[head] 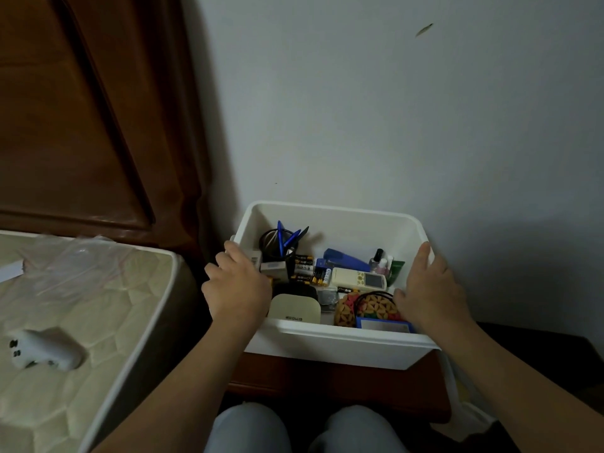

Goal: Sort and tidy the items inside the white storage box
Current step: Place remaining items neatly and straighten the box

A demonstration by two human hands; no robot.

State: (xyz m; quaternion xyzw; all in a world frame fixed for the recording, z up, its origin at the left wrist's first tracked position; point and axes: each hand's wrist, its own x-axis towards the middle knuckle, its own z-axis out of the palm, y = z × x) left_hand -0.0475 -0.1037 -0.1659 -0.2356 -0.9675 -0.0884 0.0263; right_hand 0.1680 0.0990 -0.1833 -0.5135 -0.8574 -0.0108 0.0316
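Box: I see the white storage box point(330, 343), a plastic one with a thick rolled rim and rounded corners. It stands on a dark wooden nightstand point(327, 387), its far edge close to the pale wall point(392, 109).

Left hand: my left hand point(237, 286) grips the left rim of the box, the fingers curled over the edge.

Right hand: my right hand point(428, 289) holds the right rim, the fingers lying along the edge and the thumb inside the box.

Far left corner of box: a black mesh pen cup point(276, 246) stands upright with blue pens point(281, 240) in it.

Middle of box: loose black and gold batteries point(304, 266), a blue stapler point(346, 258) and a white remote control point(359, 279) with a small screen lie close together.

Far right side of box: small bottles point(380, 261) and a green tube point(397, 269) stand at the right wall.

Near edge of box: a cream rounded device point(294, 308) lies at the left, a woven patterned pouch point(366, 308) beside it, and a blue flat item point(384, 325) touches the near wall.

Bed: a quilted mattress point(81, 322) is to the left of the nightstand, with a white controller point(42, 351) and a clear plastic bag point(75, 259) on it.

Headboard: dark brown wood point(81, 109) rises behind the mattress.
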